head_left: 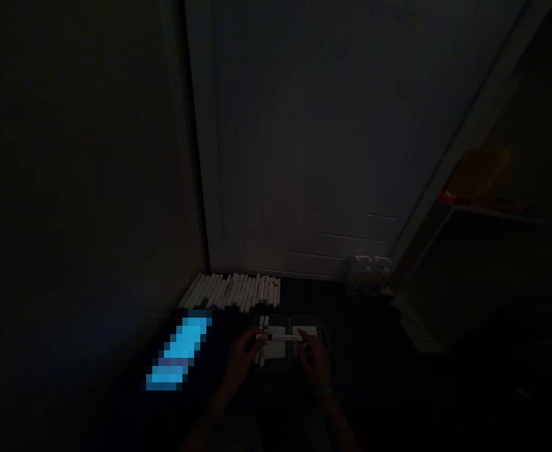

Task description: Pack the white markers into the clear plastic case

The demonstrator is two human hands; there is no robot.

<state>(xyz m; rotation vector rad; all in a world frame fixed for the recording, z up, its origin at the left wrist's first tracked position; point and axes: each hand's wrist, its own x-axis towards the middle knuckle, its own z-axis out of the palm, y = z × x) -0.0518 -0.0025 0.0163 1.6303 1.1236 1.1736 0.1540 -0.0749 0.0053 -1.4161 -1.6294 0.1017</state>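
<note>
A white marker pen [284,338] with a dark band lies level between my two hands. At its left end, the fingers of my left hand [244,353] are closed on it. My right hand [317,363] pinches the other end. Below the pen is a clear plastic case [289,365] with two compartments. A few white markers [261,359] stand side by side in its left part, and pale flat pieces show in both compartments. Behind the case, a long row of white markers [236,292] lies side by side. The scene is very dark.
A glowing blue, pixelated screen [179,351] lies to the left of the case. Two clear containers with handles [370,275] stand at the back right by the pale panel [313,157]. A dark shelf [487,213] with an orange object on top stands farther right.
</note>
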